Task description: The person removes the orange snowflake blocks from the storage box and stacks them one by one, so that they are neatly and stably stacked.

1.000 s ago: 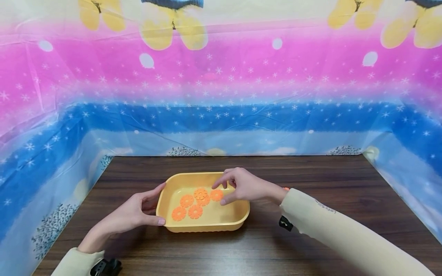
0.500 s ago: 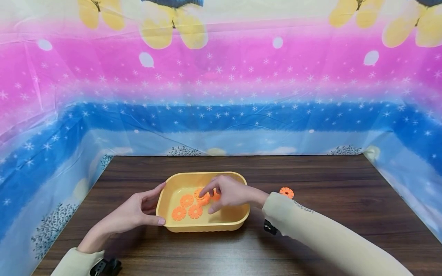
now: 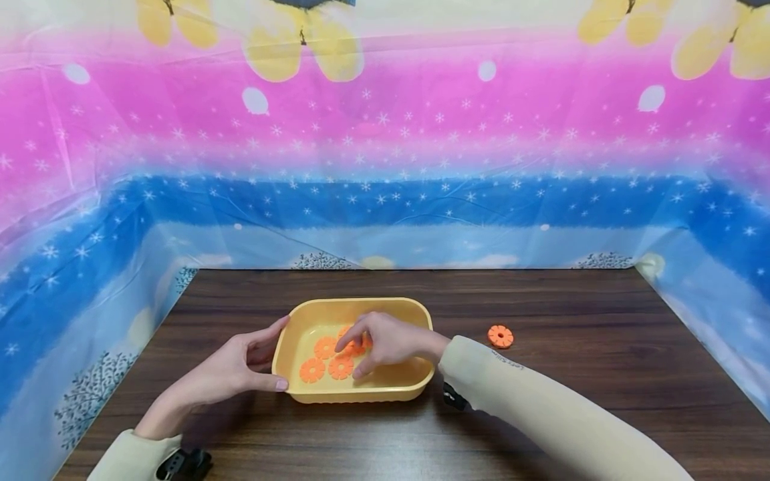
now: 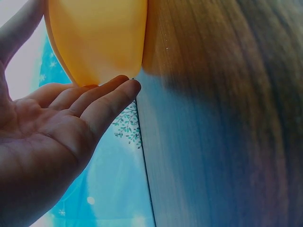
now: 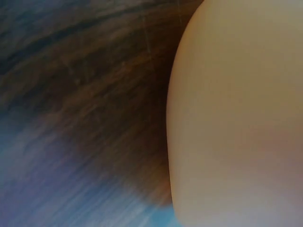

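In the head view a yellow plastic basin holds several orange notched discs, lying flat on its floor. The left hand braces the basin's left end, thumb at the near corner and fingers along the far side. From the left wrist, the fingers look fairly straight and touch the basin's outer wall. The right hand reaches into the basin with index finger and thumb spread apart close over the discs, partly hiding some. Only the basin's blurred outer wall and tabletop show in the right wrist view.
Right of the basin, another orange notched disc lies on the dark wooden table. A patterned pink and blue cloth hangs behind and along both sides. A black strap device sits at the left wrist.
The right hand has moved left and down, deeper into the basin toward the discs. Its sleeve has uncovered the disc on the table. The left hand and basin stay put.
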A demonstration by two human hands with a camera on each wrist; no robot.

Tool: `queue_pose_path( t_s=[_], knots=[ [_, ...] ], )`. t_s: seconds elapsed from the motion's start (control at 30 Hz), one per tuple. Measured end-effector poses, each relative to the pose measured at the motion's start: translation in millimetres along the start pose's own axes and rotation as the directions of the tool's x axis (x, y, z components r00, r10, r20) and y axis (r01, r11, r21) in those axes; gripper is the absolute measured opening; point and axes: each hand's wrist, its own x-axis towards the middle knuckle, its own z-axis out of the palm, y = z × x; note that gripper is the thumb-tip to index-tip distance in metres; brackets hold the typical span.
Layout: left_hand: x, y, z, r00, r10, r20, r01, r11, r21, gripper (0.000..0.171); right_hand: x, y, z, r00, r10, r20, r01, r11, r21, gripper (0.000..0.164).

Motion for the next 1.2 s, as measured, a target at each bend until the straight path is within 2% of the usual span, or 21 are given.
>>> queue_pose_path(
  t_s=[0.5,1.2],
  knots=[
    [-0.6,0.2,0.3,1.0,-0.012,0.005,0.012,1.0,-0.027,0.095,9,-1,4,0.999,0.008,0.031,-0.004,0.993,-0.115,0.045],
    [-0.8,1.3,1.0,1.0,0.0,-0.002,-0.001,1.0,-0.015,0.096,13,0,8,1.0,-0.017,0.026,0.02,0.993,-0.115,0.035]
  ],
)
